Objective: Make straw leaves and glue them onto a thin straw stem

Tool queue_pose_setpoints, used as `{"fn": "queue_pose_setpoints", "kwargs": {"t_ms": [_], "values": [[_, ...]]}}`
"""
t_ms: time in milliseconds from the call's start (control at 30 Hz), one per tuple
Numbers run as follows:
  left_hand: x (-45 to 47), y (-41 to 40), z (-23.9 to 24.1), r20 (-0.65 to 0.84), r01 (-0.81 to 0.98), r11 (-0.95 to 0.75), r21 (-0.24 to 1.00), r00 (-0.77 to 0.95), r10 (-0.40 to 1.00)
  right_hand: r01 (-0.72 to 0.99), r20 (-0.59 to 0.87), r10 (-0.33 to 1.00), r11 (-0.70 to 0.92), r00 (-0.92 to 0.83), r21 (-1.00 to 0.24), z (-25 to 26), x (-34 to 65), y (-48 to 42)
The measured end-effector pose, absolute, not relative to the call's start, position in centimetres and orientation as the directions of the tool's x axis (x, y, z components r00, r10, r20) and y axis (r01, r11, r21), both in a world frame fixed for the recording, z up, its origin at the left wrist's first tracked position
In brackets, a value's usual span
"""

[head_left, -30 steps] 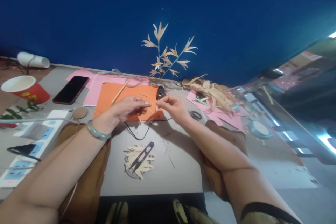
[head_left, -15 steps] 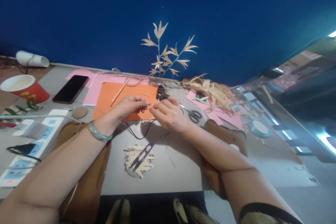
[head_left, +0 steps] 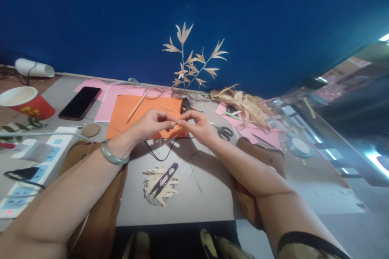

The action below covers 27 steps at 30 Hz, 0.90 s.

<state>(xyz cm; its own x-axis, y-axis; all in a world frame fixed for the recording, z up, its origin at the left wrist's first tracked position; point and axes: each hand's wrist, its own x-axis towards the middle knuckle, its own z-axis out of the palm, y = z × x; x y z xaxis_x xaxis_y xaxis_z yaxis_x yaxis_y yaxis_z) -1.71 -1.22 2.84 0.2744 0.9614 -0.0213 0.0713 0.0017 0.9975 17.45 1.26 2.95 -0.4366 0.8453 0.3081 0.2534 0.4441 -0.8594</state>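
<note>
My left hand (head_left: 154, 124) and my right hand (head_left: 196, 126) meet fingertip to fingertip over an orange sheet (head_left: 121, 115). Both pinch at the same spot; whatever lies between the fingertips is too small to make out. Just behind my right hand lies a black glue gun (head_left: 185, 105), partly hidden. Closer to me, purple thread snips (head_left: 165, 180) rest on a pile of pale cut husk pieces (head_left: 152, 176). A spray of dried husk flowers (head_left: 191, 68) stands upright against the blue wall, beyond my hands.
Black scissors (head_left: 224, 132) and a heap of dry husks (head_left: 243, 107) lie to the right. On the left are a phone (head_left: 80, 103), a red paper cup (head_left: 28, 103), a round disc (head_left: 90, 130) and a power strip (head_left: 45, 166) with cables. A tape roll (head_left: 299, 147) sits far right.
My right hand has turned and its fingers now arch up, thumb and forefinger meeting my left fingertips. The left hand has stayed nearly in place. The view has shifted slightly.
</note>
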Motion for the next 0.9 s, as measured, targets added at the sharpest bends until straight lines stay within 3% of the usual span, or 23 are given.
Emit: {"fn": "queue_pose_setpoints", "kwargs": {"t_ms": [233, 567, 900], "values": [[-1.61, -1.31, 2.69, -0.012, 0.086, -0.01, 0.996, 0.242, 0.97, 0.157, 0.188, 0.864, 0.29, -0.467, -0.944, 2.58, 17.43, 1.45], [-1.68, -1.46, 3.22, -0.007, 0.043, -0.003, 0.999, 0.233, 0.973, 0.093, 0.138, 0.902, 0.192, -0.41, -0.977, 2.24, 17.12, 1.48], [-1.16, -1.63, 3.3, 0.082, 0.089, -0.093, 0.992, 0.127, 0.988, 0.216, 0.245, 0.871, 0.362, -0.426, -0.907, 2.82, 17.19, 1.0]]}}
